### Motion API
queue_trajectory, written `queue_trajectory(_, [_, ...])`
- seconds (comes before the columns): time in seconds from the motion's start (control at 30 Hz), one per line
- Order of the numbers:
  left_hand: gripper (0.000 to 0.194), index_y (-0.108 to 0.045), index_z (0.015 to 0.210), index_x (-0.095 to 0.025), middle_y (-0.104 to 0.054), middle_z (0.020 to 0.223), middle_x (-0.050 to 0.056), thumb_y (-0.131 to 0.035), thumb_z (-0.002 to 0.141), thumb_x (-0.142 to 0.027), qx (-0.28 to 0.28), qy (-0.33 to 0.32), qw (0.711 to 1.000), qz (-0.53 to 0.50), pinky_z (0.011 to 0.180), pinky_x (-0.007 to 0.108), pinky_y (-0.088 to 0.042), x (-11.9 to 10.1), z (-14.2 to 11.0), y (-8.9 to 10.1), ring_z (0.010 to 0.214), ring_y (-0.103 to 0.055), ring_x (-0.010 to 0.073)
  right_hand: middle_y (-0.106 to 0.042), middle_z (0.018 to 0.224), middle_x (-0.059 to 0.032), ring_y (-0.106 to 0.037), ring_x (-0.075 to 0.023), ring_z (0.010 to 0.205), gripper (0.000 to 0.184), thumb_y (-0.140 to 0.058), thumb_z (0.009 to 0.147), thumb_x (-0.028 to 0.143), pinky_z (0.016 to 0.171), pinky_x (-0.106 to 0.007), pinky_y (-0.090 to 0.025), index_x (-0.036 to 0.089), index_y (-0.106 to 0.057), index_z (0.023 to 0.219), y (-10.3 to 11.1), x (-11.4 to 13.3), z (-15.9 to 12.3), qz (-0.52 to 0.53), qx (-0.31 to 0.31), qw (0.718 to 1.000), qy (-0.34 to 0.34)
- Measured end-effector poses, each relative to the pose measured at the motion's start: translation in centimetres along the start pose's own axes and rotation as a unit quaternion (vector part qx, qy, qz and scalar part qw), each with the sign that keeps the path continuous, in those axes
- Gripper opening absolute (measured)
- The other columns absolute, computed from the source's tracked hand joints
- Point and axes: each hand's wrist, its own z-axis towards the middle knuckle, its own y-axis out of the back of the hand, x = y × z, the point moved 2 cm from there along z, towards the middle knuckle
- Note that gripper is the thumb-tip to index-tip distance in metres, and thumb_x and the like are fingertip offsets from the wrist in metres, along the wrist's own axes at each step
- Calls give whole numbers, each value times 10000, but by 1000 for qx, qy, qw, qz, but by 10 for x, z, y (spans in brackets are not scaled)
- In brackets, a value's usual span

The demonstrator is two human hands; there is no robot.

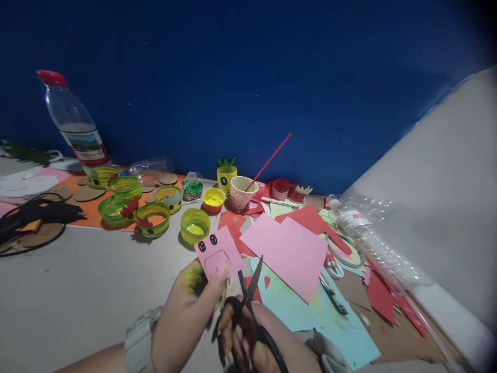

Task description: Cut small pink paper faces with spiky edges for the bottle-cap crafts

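Observation:
My left hand (pixel 190 298) pinches a small pink paper (pixel 223 242) between thumb and fingers. Two black oval eyes and a jagged mouth outline are drawn on the paper. My right hand (pixel 252 339) grips black-handled scissors (pixel 250 295), their blades spread apart and pointing up, just right of the paper's lower edge. Green and yellow paint stains show on the left hand. Larger pink paper sheets (pixel 289 248) lie just beyond the scissors, over a light blue sheet (pixel 330 331). Part of the right hand's fingers is hidden behind the scissor handles.
Several yellow-green painted rings (pixel 152 218) stand at left, near a glue gun (pixel 39 215) and a tilted bottle (pixel 79 124). A paper cup (pixel 243 194) holds a red stick. Yellow paint (pixel 214 199) sits close by. At right lie a utility knife (pixel 334 295) and a plastic bottle (pixel 380 248).

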Motion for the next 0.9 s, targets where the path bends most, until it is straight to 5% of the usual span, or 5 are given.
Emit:
queue_trajectory(0.13, [306, -679, 1022, -188, -714, 923, 45, -520, 943, -438, 36, -8, 999, 5, 795, 202, -526, 0, -3, -1, 843, -640, 138, -584, 791, -45, -555, -184, 741, 492, -549, 846, 651, 734, -297, -505, 188, -648, 981, 4, 15, -9, -19, 7, 1000, 20])
queue_trajectory(0.37, [410, -655, 862, -155, -585, 493, 14, -479, 933, -518, 111, 41, 992, -50, 454, 228, -488, 3, -7, -4, 444, -566, 145, -549, 803, -44, -471, -164, 694, 641, -495, 815, 751, 658, -276, -433, 153, -625, 1007, 7, 26, -21, -77, 20, 994, 76])
queue_trajectory(0.67, [279, -599, 836, -169, -657, 768, 14, -518, 946, -412, 64, -27, 998, 11, 687, 162, -517, 5, -7, 1, 696, -609, 98, -514, 809, -33, -454, -155, 679, 734, -416, 801, 813, 620, -272, -389, 153, -614, 1053, 6, 23, -25, -79, 17, 996, 47])
queue_trajectory(0.9, [363, -608, 790, -154, -617, 554, 26, -515, 924, -479, 122, 59, 990, -45, 449, 198, -472, 6, -9, -5, 466, -577, 129, -510, 780, -32, -457, -155, 666, 707, -399, 831, 788, 620, -267, -418, 150, -606, 1056, 7, 30, -22, -107, 15, 992, 59])
